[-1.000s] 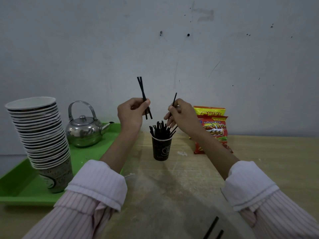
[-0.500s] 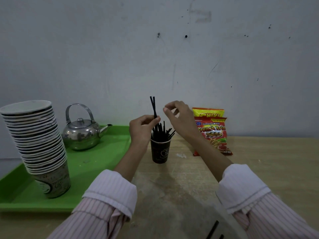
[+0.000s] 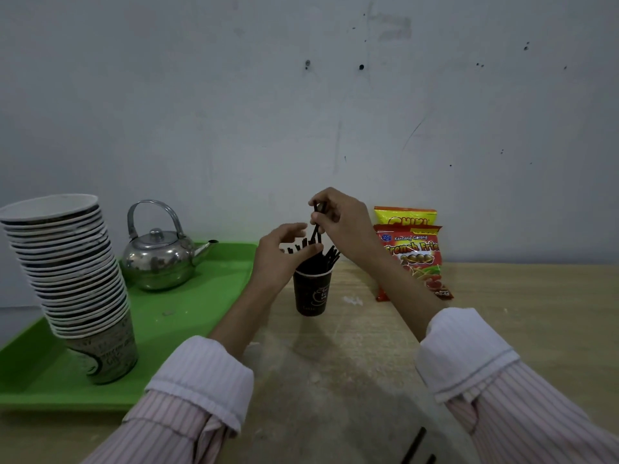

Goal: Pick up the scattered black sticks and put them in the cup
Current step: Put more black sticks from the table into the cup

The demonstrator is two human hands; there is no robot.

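A dark paper cup stands on the wooden table, filled with several black sticks that poke above its rim. My right hand is just above the cup, with its fingertips pinched on the top of two black sticks whose lower ends are inside the cup. My left hand hovers at the cup's left rim with fingers spread, holding nothing. Two loose black sticks lie on the table near the bottom edge, between my sleeves.
A green tray on the left holds a steel kettle and a tall stack of paper cups. Two snack bags lean on the wall to the right of the cup. The wall is close behind.
My left hand lowered its two sticks into the cup and let go. My right hand dropped its own stick in, then came over the cup and pinched the tops of those two sticks.
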